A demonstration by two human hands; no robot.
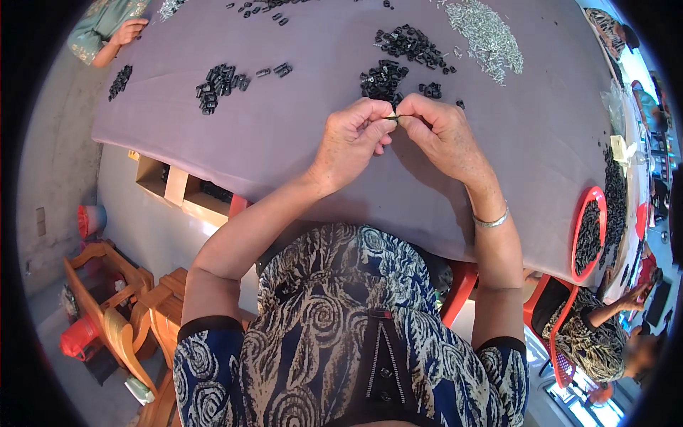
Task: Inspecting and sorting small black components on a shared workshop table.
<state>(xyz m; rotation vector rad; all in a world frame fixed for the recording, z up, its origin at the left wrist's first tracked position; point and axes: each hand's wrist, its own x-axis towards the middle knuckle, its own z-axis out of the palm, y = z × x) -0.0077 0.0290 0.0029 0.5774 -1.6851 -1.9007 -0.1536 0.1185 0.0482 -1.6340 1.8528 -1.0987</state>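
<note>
Over the table's near middle, my left hand point(353, 136) and my right hand point(442, 136) meet fingertip to fingertip. Both are closed in a pinch on a small dark piece point(392, 118), mostly hidden by the fingers, so its kind cannot be made out. Just beyond the fingertips lies a heap of small black parts point(383, 78), with a second black heap point(410, 45) farther back. A few loose black parts point(430, 90) sit beyond my right hand. Small silvery metal pieces point(485, 37), thin like screws or pins, are spread at the far right.
A grey-mauve cloth point(299, 92) covers the table. More black parts point(219, 85) lie left. At right stands a red tray point(578, 263) of dark pieces. Cardboard boxes point(174, 181) and wooden chairs point(121, 306) are left below. Another person's hand point(131, 31) rests at the far left edge.
</note>
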